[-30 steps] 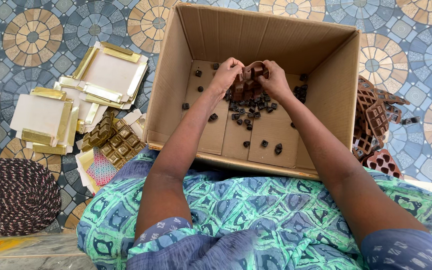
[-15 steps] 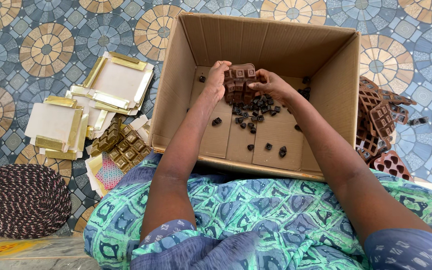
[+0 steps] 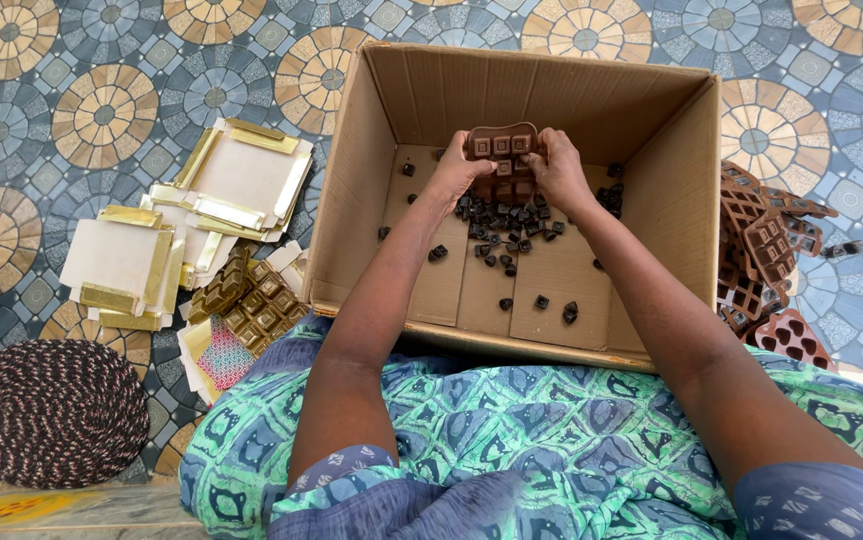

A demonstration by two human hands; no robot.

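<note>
Your arms reach forward over your lap into the open cardboard box (image 3: 672,190), whose tall walls close in on three sides while the near flap lies low against your knees. Inside it there is bare floor toward you, on both sides of the scattered chocolate pieces (image 3: 508,228). Your left hand (image 3: 458,170) grips the left edge of the brown mould (image 3: 503,146) and your right hand (image 3: 558,168) grips its right edge, fingers closed on it, holding it tilted up above the heap near the back wall. Outside, gold-edged box lids (image 3: 242,180) lie to your left, a pile of moulds (image 3: 767,250) to your right, and a woven mat (image 3: 47,410) by your left knee.
</note>
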